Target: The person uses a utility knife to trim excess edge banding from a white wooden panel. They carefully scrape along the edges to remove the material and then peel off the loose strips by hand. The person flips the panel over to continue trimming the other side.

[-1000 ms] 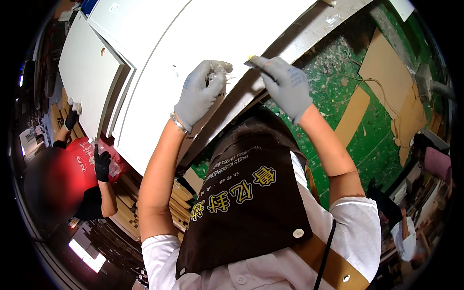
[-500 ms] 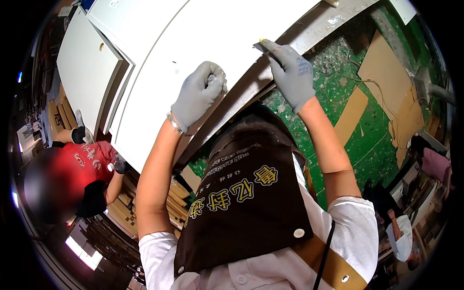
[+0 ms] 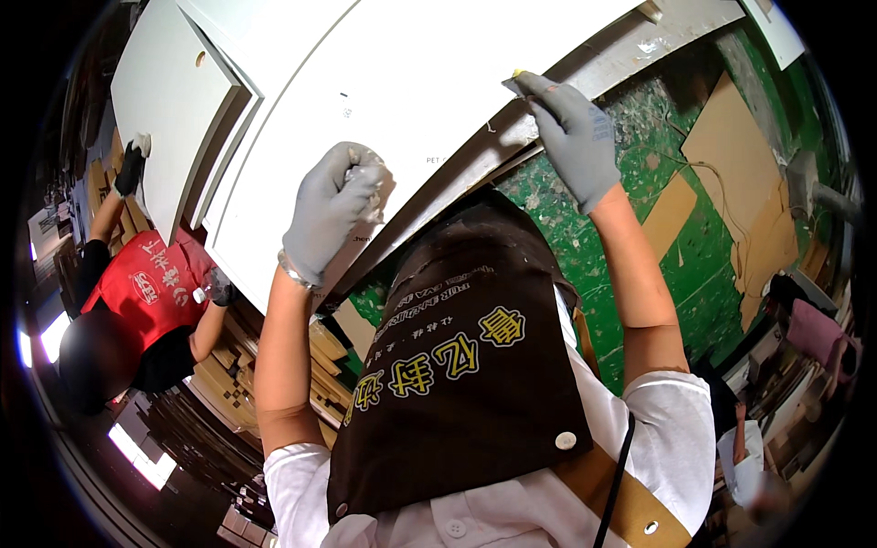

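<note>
I see the left hand [image 3: 327, 208], clutching scraps [image 3: 364, 183], now farther from the right hand [image 3: 579, 137], pinching a blade [image 3: 512, 85]; more panel [image 3: 434, 114] shows between.

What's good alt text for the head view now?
The person's gloved left hand clutches crumpled pale material over a white panel; the gloved right hand holds a small flat tool near the panel's edge. At left, a co-worker in red is beside another panel.
</note>
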